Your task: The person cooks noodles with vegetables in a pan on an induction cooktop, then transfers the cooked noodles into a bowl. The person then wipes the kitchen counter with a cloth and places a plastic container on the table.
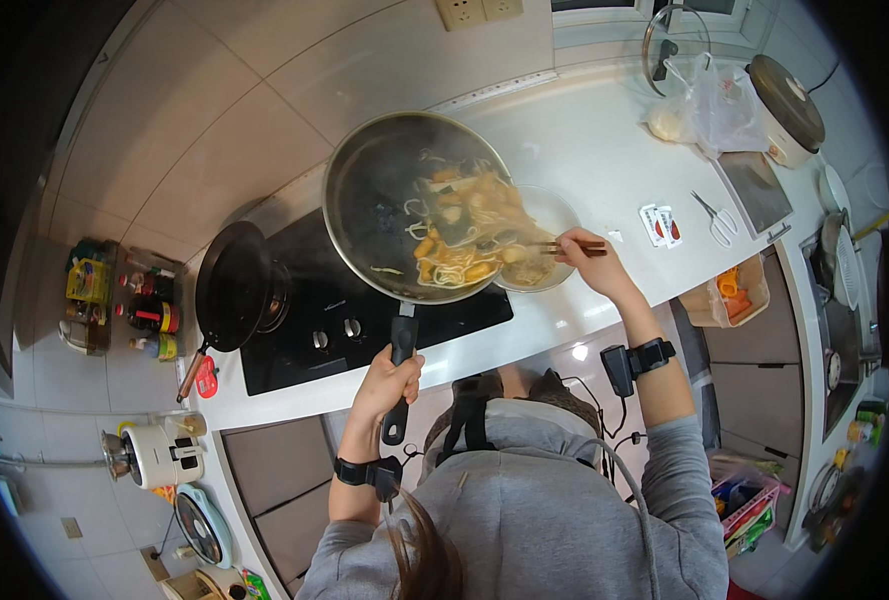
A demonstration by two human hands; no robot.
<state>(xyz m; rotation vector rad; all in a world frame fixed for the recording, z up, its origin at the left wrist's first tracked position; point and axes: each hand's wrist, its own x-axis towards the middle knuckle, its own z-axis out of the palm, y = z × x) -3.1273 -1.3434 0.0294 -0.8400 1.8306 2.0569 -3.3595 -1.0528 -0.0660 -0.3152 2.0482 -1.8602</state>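
Observation:
My left hand [388,382] is closed around the black handle of a large frying pan [373,217], which is tilted to the right. Noodles with orange and pale pieces [467,225] lie along the pan's right side, and some reach over its rim. A pale bowl [553,210] stands on the counter, partly under that rim, with noodles in it. Above the bowl's right edge my right hand [590,262] grips brown chopsticks [590,248], whose tips are at the noodles. Steam blurs part of the food.
The black cooktop [444,322] lies below the pan. At the left stands a dark wok [234,289]. To the right are two small packets [662,225], scissors [718,221], a plastic bag [722,112], a rice cooker [789,112] and a waste bin [756,300].

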